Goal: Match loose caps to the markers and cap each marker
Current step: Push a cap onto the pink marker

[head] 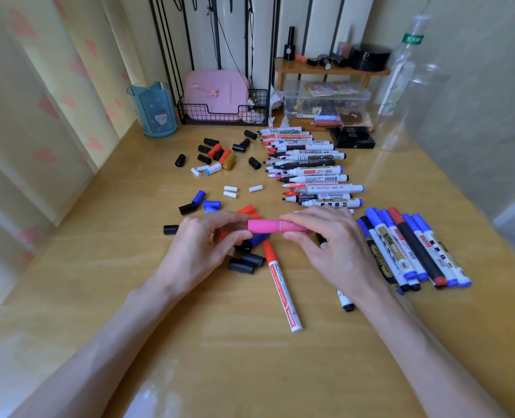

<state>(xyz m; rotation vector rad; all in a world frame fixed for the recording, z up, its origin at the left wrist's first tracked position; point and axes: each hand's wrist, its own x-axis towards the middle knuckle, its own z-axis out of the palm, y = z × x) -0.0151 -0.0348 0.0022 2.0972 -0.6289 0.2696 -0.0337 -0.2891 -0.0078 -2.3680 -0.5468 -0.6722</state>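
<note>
On the near stretch of the wooden table (250, 357), we see a red-capped marker (280, 285) lying alone, its cap end towards the hands. A second marker (345, 301) lies half hidden under the right wrist. Just beyond, the left hand (202, 245) pinches a pink cap (262, 226) between thumb and fingers. The right hand (331, 245) pinches the pink marker (292, 227) by its barrel. Cap and barrel meet at a pale seam and are held level between the two hands.

Beneath the left hand we make out a cluster of black caps (247, 262). To the right lies a bundle of capped markers (416, 251).

Farther back, blue caps (211, 204) and white caps (230, 190) sit left of a row of uncapped markers (310, 170), tips pointing left. Behind these, more loose caps (220, 152) are scattered, mostly black and red.

Along the far edge we see a blue cup (153, 113), a wire basket (257, 101), a clear box (325, 101) and a clear bottle (400, 70).
</note>
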